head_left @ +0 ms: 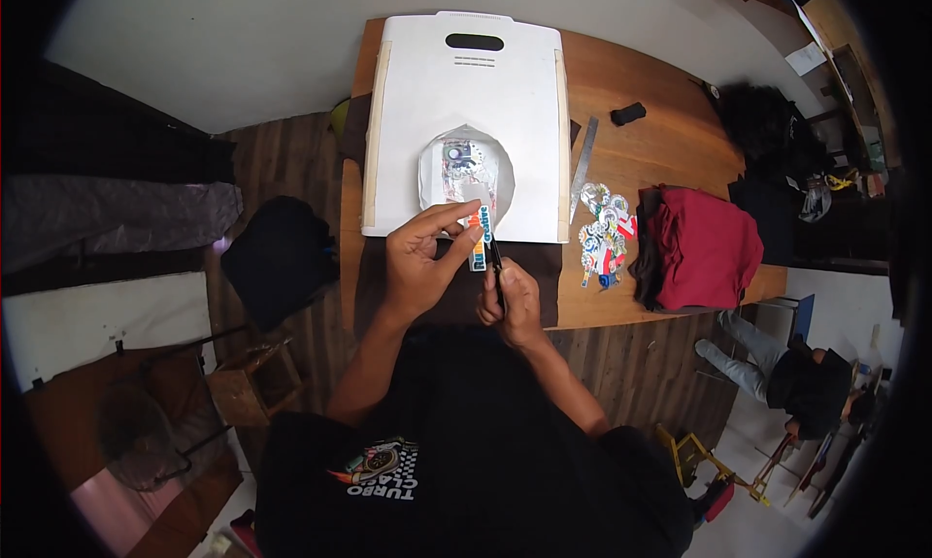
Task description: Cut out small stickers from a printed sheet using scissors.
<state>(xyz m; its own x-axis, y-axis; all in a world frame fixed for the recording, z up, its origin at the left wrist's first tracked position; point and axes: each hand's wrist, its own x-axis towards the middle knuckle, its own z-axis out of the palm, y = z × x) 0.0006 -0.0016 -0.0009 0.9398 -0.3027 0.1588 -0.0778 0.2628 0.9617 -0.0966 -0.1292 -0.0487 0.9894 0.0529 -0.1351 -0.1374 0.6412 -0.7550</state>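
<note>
My left hand (424,259) pinches a small white strip (480,234) with blue and orange lettering, held upright between thumb and fingers. In my right hand (516,301) is a slim black tool (498,275), its upper end against the strip's right edge. Its exact kind is too small to make out. Just beyond my hands, a round whitish tray-like piece (505,170) holds printed cutouts (461,158). It rests on a large white panel (408,102) with a dark handle slot.
The panel lies on a wooden table (660,92). To its right are a metal ruler (584,160), a pile of colourful cutouts (604,238), folded red cloth (704,252) and a small black object (628,114). A person (801,383) is at the far right.
</note>
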